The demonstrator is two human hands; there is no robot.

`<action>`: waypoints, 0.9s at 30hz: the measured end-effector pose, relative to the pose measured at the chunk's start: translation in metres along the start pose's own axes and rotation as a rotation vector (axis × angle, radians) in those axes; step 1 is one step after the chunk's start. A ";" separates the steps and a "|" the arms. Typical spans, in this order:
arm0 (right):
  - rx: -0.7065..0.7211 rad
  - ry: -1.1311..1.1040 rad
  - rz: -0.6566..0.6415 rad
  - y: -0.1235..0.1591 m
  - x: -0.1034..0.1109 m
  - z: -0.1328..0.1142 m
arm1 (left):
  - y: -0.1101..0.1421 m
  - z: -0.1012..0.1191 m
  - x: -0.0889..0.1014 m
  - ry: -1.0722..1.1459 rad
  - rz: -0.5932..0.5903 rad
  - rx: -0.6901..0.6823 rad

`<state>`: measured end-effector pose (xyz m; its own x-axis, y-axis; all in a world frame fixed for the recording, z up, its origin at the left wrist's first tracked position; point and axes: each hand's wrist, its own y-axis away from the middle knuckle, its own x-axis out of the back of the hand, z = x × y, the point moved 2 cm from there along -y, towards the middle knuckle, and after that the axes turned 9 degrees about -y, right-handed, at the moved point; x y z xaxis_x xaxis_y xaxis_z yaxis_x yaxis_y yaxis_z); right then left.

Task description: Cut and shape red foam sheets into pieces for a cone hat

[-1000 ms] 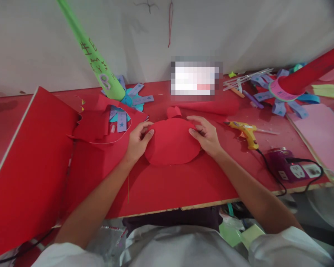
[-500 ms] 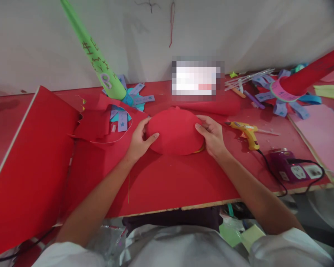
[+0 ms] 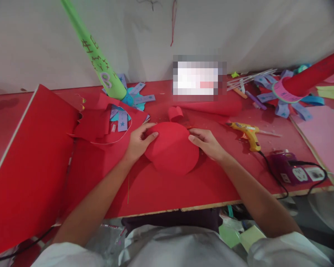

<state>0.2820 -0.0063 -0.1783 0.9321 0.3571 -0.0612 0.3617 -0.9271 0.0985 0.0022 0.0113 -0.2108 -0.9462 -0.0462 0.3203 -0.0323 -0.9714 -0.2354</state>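
Note:
A rounded piece of red craft sheet [image 3: 172, 148] is held just over the red table in front of me, its lower edge tilted toward me. My left hand [image 3: 141, 141] grips its left edge, thumb on top and fingers underneath. At the right edge my right hand [image 3: 204, 141] pinches it between thumb and fingers. Just beyond the sheet lies a small curled red piece [image 3: 175, 113]. Whatever is under the sheet is hidden from me.
A yellow glue gun [image 3: 246, 133] and a purple power socket [image 3: 286, 167] with a cord sit right. A green cone [image 3: 102, 70] stands back left, a red cone [image 3: 314, 78] back right. One large red board [image 3: 33, 167] leans at left; pink sheets [image 3: 320, 137] lie far right.
The red sheet was raised and moved away from me, covering the small curled piece, then came back down toward me. Both hands moved with it and kept hold.

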 end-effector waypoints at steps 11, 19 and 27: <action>0.223 -0.063 0.411 -0.006 0.005 0.016 | 0.007 0.015 -0.009 0.260 -0.159 0.128; 0.213 -0.056 0.393 -0.006 0.007 0.016 | 0.004 0.022 -0.003 0.096 0.019 0.043; 0.144 -0.043 0.333 -0.005 0.005 0.013 | 0.001 0.021 0.001 0.004 0.144 -0.001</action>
<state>0.2852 -0.0017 -0.1919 0.9954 0.0304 -0.0913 0.0286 -0.9994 -0.0202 0.0084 0.0055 -0.1915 -0.9421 -0.1845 0.2799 0.1039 -0.9545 -0.2794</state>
